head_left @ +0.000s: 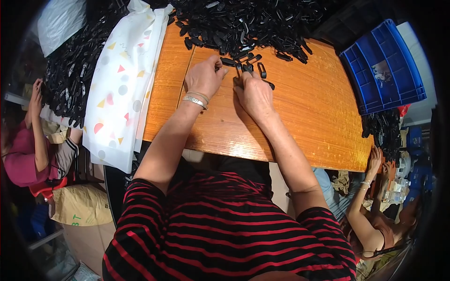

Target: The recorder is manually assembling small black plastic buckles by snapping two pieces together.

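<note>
My left hand [205, 76] is above the wooden table with its fingers curled and their tips drawn together. Whatever they may hold is too small to make out. Just to its right, my right hand [256, 96] reaches forward, its fingers closed on a small black plastic part [246, 69]. Around the fingertips lie several loose black parts, among them an oblong ring-shaped one [262, 70] and a solid one [228, 62]. Beyond both hands a big heap of similar black parts [243, 25] covers the far side of the table.
A white plastic sheet with coloured shapes [119, 89] hangs over the table's [309, 122] left side. More black parts [70, 70] are heaped beyond it. A blue crate [384, 70] stands tilted at the right. Other people's arms rest at the left [37, 122] and right [368, 178] edges.
</note>
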Demonstrator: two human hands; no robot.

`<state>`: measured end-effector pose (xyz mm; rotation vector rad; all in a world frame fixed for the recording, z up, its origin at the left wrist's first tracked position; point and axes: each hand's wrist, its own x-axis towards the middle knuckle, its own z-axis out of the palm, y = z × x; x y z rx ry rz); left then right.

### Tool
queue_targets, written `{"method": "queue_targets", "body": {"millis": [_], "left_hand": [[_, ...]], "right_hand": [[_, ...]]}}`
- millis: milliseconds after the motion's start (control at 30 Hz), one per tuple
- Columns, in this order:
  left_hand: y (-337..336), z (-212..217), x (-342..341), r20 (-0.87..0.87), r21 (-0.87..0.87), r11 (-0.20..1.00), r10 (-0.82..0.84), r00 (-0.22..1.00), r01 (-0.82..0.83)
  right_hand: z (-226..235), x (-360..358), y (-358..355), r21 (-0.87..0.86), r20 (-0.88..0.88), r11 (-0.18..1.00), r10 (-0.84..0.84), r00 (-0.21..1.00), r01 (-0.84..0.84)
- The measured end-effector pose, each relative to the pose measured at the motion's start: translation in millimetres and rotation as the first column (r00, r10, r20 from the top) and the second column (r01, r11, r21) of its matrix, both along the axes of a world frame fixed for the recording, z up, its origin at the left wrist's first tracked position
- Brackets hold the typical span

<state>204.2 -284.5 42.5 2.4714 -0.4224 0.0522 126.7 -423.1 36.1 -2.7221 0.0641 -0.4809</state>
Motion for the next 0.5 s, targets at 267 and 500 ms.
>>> {"method": "queue_targets", "body": {"millis": [267, 500], "left_hand": [[10.6, -33.4, 2.7, 0.272, -0.362, 0.918, -0.062, 0.960, 0.162], [26.4, -2.1, -33.1, -0.380, -0.868, 0.478, -0.469, 0.797, -0.132]], "right_hand": [[-0.7, -6.2, -4.1, 0.497, -0.028, 0.868, 0.036, 0.999, -0.018], [12.1, -13.8, 8.2, 0.585, 0.173, 0.800, 0.037, 0.984, -0.133]]}}
